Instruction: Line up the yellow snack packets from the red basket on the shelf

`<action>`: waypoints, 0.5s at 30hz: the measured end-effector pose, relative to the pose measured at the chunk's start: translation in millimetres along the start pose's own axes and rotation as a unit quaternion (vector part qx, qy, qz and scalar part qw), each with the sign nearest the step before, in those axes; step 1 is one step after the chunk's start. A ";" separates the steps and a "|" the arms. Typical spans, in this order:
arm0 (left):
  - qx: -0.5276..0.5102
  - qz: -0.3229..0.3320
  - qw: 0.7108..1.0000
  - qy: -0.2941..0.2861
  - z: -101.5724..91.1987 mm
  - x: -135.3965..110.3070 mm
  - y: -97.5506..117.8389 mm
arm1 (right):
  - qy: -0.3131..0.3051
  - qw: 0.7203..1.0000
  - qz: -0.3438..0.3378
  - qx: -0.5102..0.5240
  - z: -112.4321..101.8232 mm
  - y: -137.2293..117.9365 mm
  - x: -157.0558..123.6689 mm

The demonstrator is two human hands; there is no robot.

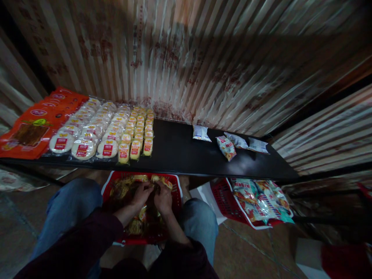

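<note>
Between my knees stands a red basket (180,186) with a white rim, holding small wrapped yellow cakes (135,226). My left hand (143,193) reaches inside it, fingers bent and closed; whatever they grip is hidden. Close beside it is my right hand (163,198), its fingers curled at a small wrapped cake (167,182) near the basket's far wall. Just beyond the basket, on a black shelf (174,149), several matching yellow wrapped cakes (135,149) stand in neat rows.
Left on the shelf are round white packaged cakes (84,148) and orange packets (30,130). Several small bags (226,147) lie loosely toward its right. A second red basket (221,199), full of snack bags (258,199), stands right of my knee. Plastic-covered striped sheeting (174,69) rises behind.
</note>
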State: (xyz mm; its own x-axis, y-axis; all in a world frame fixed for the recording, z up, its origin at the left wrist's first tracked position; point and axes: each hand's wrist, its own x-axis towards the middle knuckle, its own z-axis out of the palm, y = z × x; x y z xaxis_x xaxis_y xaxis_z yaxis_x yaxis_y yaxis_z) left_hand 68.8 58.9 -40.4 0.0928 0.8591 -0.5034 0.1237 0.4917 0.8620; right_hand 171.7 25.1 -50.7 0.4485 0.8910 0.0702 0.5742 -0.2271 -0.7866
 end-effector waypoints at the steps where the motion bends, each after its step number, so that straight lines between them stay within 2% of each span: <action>1: 0.001 -0.006 1.000 0.003 -1.3 -0.6 0.2 | -0.012 1.000 -0.001 0.004 -0.3 -1.0 0.0; 5: 0.005 -0.023 1.000 0.011 -9.9 -2.9 3.9 | -0.049 0.998 -0.002 0.050 1.7 -6.9 -1.4; 8: 0.004 -0.026 0.999 0.018 -19.6 -4.9 8.0 | -0.075 0.992 0.022 0.101 4.3 -12.2 -3.0; 11: -0.024 -0.051 0.998 0.026 -31.1 -9.5 12.2 | -0.057 0.989 0.043 0.127 5.3 -13.5 -2.4; 15: -0.116 -0.065 0.991 -0.005 -48.0 -19.0 19.0 | -0.006 0.989 0.068 0.131 5.2 -5.8 0.4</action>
State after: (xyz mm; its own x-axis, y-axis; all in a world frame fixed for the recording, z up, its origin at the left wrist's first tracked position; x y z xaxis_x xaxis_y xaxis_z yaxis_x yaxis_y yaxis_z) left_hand 22.0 58.7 -11.6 0.0999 0.7852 -0.6111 -0.0943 0.6189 0.7798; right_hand 165.0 28.8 -49.3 0.5007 0.8640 -0.0536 0.3111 -0.2374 -0.9203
